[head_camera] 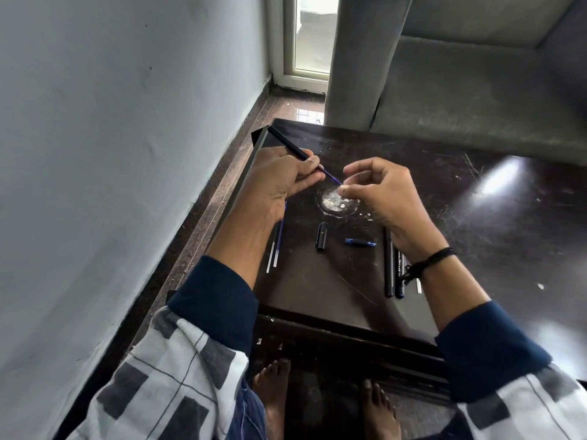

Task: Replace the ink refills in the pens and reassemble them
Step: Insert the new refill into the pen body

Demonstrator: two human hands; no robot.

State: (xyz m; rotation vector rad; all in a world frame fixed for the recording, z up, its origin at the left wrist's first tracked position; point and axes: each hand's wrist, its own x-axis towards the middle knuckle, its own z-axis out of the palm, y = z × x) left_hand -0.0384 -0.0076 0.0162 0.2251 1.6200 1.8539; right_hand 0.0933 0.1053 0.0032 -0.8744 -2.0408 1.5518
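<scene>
- Head view: nearest the person, spare refills (275,246) are lying side by side on the counter (317,296), partly under the left forearm. A brush from that arm could be sending them rolling toward the near edge.
- Pens (390,265) are lying together under the right wrist, with a wrist cord hanging right over them. A quick lift of that wrist may be dragging one along.
- A cap (321,236) and a small blue piece (360,242) are sitting loose between the two piles, apart from both hands. They are risking a knock, or a mix-up at reassembly.
- The left hand (279,179) is gripping a black barrel (287,143), fingers curled round it, its far end pointing up and away to the left.
- A blue refill (332,176) is sticking out of the barrel's near end, above the counter, toward the right hand (384,192), which is pinching its free end between thumb and fingertip.
- I cannot tell whether the refill is going in or coming out.
- The main risk, as I judge it, is the thin refill bending or kinking if the right hand is pushing off the barrel's line.
- The pinch may also be slipping, or picking up ink from the tip.
</scene>
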